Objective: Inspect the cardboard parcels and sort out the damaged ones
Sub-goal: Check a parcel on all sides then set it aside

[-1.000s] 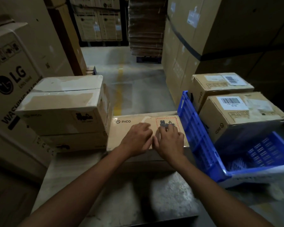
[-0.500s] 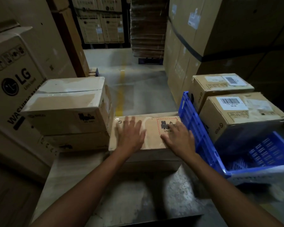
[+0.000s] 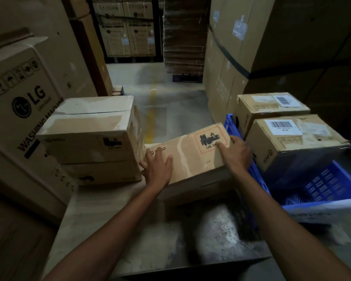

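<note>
The step in hand looks like the inspection of one parcel. The parcel (image 3: pixel 190 159) sits on the tabletop (image 3: pixel 101 216) between a stack of boxes (image 3: pixel 89 130) on the left and the blue crate (image 3: pixel 322 185) on the right, tilted with its right end raised. The left hand (image 3: pixel 158 169) lies flat and released, fingers spread, on the top near the left corner. The right hand (image 3: pixel 238 154) grasps the raised right edge, one digit pressing on the red-bordered label. Pale creases cross the top face. The next move likely calls for turning it over to check the sides and underside, then choosing a pile. Which pile takes damaged ones cannot be told.
</note>
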Motion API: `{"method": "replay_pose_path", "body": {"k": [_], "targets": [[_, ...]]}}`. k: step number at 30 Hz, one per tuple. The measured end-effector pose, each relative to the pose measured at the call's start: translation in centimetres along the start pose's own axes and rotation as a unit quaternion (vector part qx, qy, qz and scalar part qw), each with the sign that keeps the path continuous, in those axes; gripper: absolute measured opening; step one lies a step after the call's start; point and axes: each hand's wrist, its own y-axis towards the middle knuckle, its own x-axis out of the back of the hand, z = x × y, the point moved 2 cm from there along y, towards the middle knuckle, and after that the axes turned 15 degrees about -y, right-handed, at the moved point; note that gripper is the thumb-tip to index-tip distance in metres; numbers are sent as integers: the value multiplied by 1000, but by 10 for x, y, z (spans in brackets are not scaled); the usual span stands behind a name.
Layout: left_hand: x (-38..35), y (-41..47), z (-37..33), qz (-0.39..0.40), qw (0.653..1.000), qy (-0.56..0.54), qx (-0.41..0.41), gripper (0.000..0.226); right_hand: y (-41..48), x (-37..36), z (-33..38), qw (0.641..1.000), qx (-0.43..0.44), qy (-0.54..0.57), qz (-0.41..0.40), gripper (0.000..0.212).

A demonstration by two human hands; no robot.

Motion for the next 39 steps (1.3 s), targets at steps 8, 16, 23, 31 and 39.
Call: {"method": "replay_pose_path", "body": {"k": [8,16,23,31,39], "targets": [[17,2,6,102,992,48,58,79,2,19,39,977,170,-110,-69,46],[68,42,-79,287,895,-337,49,64,-35,5,60,961,220,165,-37,29],[74,38,-76,328,844,-412,106,41,-36,-8,62,933,-95,337,76,45],[68,5,-57,220,806,-547,56,38,-35,-21,42,887,8,439,144,55],[33,-16,-26,185,895,-406,-28,44,-55,-46,-3,970,84,202,106,44]]}}
